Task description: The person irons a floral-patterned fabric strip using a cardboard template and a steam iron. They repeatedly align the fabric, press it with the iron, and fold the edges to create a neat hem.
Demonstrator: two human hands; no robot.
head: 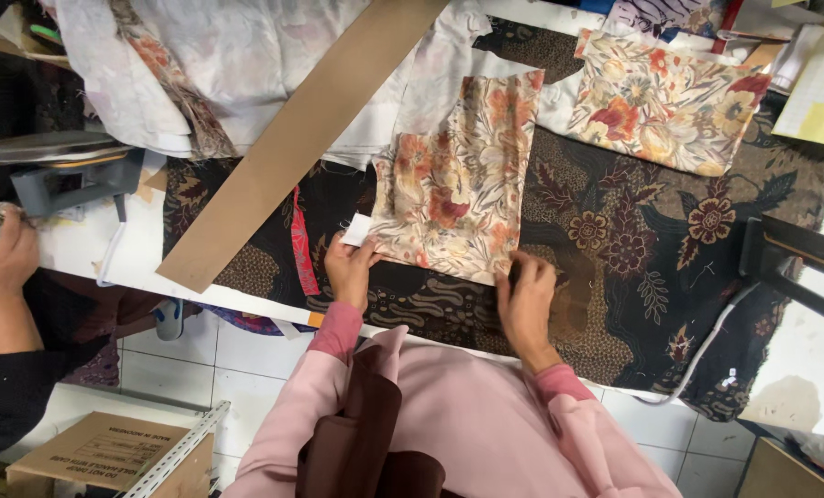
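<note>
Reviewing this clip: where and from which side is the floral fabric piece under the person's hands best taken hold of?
Probably by its near edge, from the person's side. The floral fabric piece lies flat on the dark patterned cloth, so only edges offer a pinch. The left hand is at the near-left corner and the right hand at the near-right corner; the far edge sits by the cardboard strip.

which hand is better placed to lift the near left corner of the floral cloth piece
Left. The left hand already pinches that corner of the floral cloth piece; the right hand lies flat at the opposite near corner.
</note>
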